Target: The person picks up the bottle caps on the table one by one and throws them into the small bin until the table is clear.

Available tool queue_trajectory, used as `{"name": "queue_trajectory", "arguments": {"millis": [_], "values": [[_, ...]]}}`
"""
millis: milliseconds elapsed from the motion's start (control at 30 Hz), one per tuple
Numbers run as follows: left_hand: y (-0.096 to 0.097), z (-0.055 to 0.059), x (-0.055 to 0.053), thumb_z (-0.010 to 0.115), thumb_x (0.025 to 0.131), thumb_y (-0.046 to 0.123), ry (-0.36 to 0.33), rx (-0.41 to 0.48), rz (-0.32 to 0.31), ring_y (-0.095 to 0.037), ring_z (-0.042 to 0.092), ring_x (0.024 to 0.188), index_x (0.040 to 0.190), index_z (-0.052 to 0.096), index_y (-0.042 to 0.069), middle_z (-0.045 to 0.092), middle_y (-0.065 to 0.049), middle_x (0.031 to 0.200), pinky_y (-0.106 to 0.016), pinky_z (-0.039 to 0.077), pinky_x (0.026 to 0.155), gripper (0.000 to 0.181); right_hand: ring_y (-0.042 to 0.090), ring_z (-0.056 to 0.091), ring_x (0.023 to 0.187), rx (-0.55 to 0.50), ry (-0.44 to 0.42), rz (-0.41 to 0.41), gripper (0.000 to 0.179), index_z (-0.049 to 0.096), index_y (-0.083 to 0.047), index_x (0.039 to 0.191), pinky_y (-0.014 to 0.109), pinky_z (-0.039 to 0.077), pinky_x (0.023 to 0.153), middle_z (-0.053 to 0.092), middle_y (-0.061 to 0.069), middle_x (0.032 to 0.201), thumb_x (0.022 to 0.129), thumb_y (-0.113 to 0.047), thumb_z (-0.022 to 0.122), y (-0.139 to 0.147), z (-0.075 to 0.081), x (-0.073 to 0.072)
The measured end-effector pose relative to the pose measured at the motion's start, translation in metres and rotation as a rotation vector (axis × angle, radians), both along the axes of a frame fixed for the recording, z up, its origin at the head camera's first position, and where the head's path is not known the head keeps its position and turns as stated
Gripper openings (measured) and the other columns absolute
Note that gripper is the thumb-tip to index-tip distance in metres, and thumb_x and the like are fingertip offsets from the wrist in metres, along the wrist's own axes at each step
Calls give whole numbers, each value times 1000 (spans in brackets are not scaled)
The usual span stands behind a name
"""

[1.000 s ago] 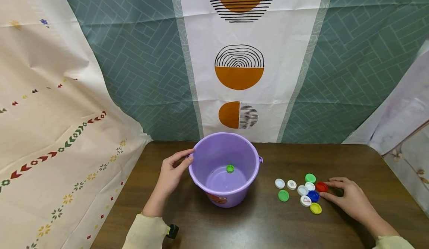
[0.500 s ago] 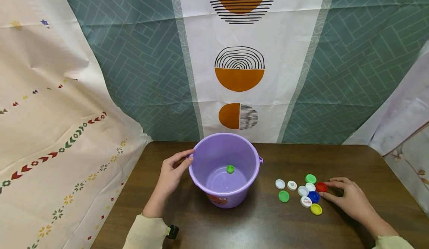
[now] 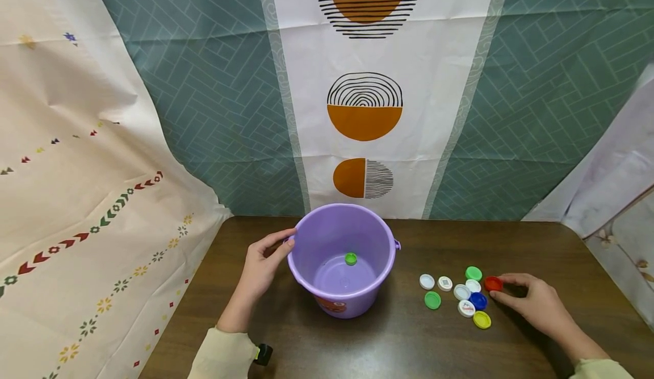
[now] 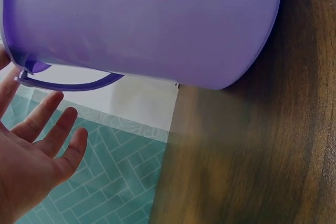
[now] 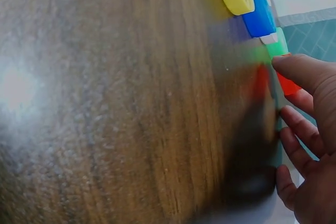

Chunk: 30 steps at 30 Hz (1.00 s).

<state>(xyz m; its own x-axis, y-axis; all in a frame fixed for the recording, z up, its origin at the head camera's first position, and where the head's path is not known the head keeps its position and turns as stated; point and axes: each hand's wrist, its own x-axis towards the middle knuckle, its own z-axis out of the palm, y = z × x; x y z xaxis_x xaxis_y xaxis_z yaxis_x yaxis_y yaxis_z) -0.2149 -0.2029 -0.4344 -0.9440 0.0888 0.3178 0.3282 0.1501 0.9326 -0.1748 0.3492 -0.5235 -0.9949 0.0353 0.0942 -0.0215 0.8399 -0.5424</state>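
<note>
A purple bucket point(image 3: 327, 237) stands upright on the table, with one small green cap point(image 3: 350, 259) on its bottom. My left hand point(image 3: 261, 266) pinches the bucket's left rim between thumb and fingers; the other fingers are spread beside the bucket's handle point(image 4: 79, 85) in the left wrist view. Over on the right, my right hand point(image 3: 537, 304) holds a red bottle cap point(image 3: 493, 284) between thumb and index finger. In the right wrist view the red cap point(image 5: 287, 81) shows partly behind the thumb. A blue cap point(image 3: 478, 300) and a white cap point(image 3: 473, 286) lie just left of it.
Several loose caps lie between bucket and right hand: a yellow cap point(image 3: 482, 319), a green cap point(image 3: 432, 300), another green cap point(image 3: 473, 274) and white caps. Behind the brown wooden table point(image 3: 388, 345) hangs a patterned curtain point(image 3: 245, 140).
My right hand has drawn the red cap slightly to the right, leaving a small gap to the blue and white caps. The left hand and bucket stay put.
</note>
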Motion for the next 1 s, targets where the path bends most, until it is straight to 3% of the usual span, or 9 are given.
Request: {"name": "queue_trajectory", "arguments": {"millis": [133, 233, 300, 400, 700, 1000], "values": [[0, 0, 0, 65, 88, 19, -3, -2, 3, -22, 63, 107, 118, 65, 9, 65, -11, 119, -23, 54, 83, 31, 37, 60, 97, -12, -12, -39, 57, 70, -9, 103, 47, 49, 72, 67, 20, 106, 71, -56, 73, 2, 3, 0], [1, -1, 0, 65, 88, 19, -5, -3, 8, -22, 64, 106, 118, 65, 9, 65, -11, 119, -23, 54, 82, 31, 13, 61, 87, -22, -1, -63, 53, 71, -11, 100, 31, 47, 66, 70, 16, 102, 71, -54, 75, 3, 6, -1], [0, -1, 0, 65, 88, 19, -5, -4, 8, -23, 64, 106, 118, 65, 8, 65, -12, 119, -23, 54, 82, 31, -4, 54, 81, -33, 8, -75, 50, 72, -12, 99, 23, 43, 63, 70, 14, 101, 70, -53, 76, 4, 8, -2], [0, -1, 0, 66, 88, 19, -5, -2, 3, -25, 64, 106, 118, 65, 8, 65, -12, 119, -24, 54, 82, 32, -18, 44, 75, -62, 21, -83, 49, 72, -11, 99, 17, 40, 60, 71, 14, 99, 70, -50, 77, 5, 12, -3], [0, 0, 1, 65, 88, 18, -8, -5, 1, -19, 64, 105, 118, 65, 9, 65, -11, 119, -23, 54, 82, 31, -11, 56, 69, -165, 71, -67, 47, 70, -6, 102, 15, 46, 56, 73, 2, 84, 73, -42, 78, -3, 25, -8], [7, 22, 13, 65, 88, 14, -15, -20, -5, -27, 61, 109, 118, 63, 0, 64, -17, 119, -21, 53, 82, 33, -8, 60, 70, -220, 125, -46, 43, 69, -8, 103, 13, 48, 58, 73, -4, 86, 74, -39, 78, -20, 43, -17]]}}
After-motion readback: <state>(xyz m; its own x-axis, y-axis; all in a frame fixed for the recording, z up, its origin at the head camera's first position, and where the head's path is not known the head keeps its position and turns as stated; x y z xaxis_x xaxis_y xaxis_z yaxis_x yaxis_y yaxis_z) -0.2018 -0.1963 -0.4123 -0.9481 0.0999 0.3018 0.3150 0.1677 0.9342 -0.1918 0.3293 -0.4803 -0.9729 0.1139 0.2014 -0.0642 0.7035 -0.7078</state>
